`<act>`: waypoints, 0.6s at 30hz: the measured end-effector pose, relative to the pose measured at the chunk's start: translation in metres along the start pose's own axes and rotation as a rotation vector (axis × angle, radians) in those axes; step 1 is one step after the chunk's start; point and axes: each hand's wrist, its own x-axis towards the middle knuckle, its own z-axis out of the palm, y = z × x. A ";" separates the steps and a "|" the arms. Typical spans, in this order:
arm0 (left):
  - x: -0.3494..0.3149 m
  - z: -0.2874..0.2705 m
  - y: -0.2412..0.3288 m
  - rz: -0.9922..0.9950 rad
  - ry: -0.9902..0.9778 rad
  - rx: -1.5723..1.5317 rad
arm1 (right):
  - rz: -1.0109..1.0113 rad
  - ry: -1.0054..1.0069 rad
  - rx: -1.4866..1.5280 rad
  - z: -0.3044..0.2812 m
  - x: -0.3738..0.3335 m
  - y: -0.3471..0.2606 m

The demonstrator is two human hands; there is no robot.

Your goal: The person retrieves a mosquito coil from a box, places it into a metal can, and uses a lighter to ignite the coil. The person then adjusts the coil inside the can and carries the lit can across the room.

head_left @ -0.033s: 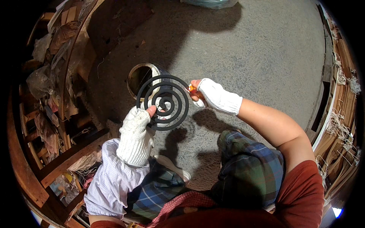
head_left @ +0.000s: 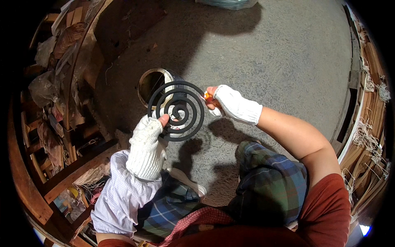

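Observation:
A black mosquito coil (head_left: 177,111) is held up in front of me, its flat spiral face toward me. My left hand (head_left: 146,146), in a white knitted glove with a bare thumb tip, is closed on the coil's lower left side; its other fingers are partly hidden behind the rings. My right hand (head_left: 236,105), gloved with bare fingertips, closes around an orange lighter (head_left: 208,97). The lighter's top is at the coil's outer end, on the upper right. I cannot make out a flame. Behind the coil, an open tin can (head_left: 142,88) is on the floor.
Wooden frames (head_left: 78,175) with scraps and plastic bags line the left side. On the right are bundles of thin wood strips (head_left: 370,136) tied with white string. Concrete floor (head_left: 279,53) spreads ahead, with a plastic bag (head_left: 230,3) at the far edge.

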 end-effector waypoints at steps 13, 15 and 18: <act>0.002 -0.004 -0.002 0.021 0.000 -0.011 | -0.010 0.021 0.112 0.008 -0.001 0.002; 0.003 -0.007 -0.003 0.024 0.005 -0.002 | -0.002 0.023 0.105 0.008 0.002 0.003; 0.004 -0.007 -0.003 0.023 0.013 0.011 | 0.000 0.017 0.064 0.006 0.002 0.004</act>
